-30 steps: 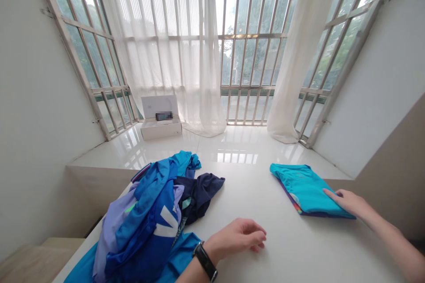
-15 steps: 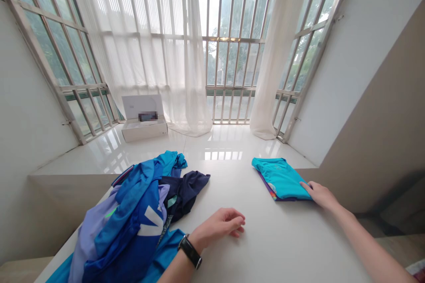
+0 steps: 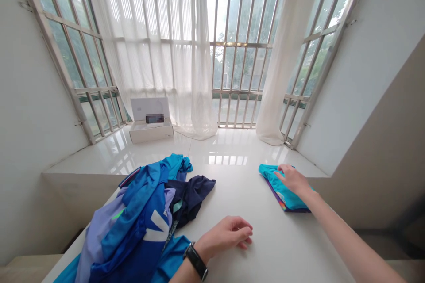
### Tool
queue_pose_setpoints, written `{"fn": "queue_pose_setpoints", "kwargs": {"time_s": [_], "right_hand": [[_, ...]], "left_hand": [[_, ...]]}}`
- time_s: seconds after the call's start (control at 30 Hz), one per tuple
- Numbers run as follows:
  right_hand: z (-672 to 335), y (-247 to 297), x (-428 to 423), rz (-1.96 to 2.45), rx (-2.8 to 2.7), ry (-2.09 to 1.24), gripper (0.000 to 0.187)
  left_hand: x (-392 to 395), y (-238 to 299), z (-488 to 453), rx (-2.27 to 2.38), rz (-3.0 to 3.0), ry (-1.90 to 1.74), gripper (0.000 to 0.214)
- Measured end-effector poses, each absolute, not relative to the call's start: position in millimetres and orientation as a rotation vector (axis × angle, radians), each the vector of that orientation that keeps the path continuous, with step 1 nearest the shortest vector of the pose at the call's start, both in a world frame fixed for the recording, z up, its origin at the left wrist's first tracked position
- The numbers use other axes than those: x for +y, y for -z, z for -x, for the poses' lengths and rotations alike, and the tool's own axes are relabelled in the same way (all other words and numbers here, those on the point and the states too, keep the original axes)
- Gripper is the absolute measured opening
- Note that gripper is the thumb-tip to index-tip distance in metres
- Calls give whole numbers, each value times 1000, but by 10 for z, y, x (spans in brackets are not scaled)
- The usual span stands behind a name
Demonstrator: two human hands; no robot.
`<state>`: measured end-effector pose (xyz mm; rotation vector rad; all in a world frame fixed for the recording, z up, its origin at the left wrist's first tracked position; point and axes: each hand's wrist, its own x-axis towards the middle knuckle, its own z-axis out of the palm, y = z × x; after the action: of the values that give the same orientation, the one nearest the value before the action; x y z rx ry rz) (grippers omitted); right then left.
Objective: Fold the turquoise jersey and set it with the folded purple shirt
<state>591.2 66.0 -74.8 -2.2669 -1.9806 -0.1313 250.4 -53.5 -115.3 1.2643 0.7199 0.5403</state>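
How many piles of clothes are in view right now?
2. A loose heap of blue garments lies left of centre, and a folded turquoise stack lies to the right, under the right hand.

Clothes heap (image 3: 133, 225) left of a probably folded shirt (image 3: 282, 192)

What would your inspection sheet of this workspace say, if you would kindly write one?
Surface: white table, bearing the clothes.
Job's things: folded teal garment, with a heap of blue clothes to its left.
Clutter: the heap is loose and unfolded.
Hands: right hand on the teal garment; left hand beside the heap, black watch on its wrist.
Cables: nothing seen.
Surroundings: barred windows, sheer curtains, white box on a glossy ledge.
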Motion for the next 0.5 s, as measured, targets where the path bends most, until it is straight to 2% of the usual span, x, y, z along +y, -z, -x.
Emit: {"fn": "queue_pose_setpoints", "kwargs": {"time_s": [0.27,0.37,0.5], "right_hand": [[-5588,847,1203,2256,-2209,28,34],[-5602,903,1193,2258,-2184,43,23],[-5590,955,1100,2294,-2019,134,27]], "left_hand": [[-510,1273,-2527,719,-1271,-557,52],[-519,1247,-2519,739,-1292,-531,47],[-533,1200,-2507,757,-1327,-504,42]]}}
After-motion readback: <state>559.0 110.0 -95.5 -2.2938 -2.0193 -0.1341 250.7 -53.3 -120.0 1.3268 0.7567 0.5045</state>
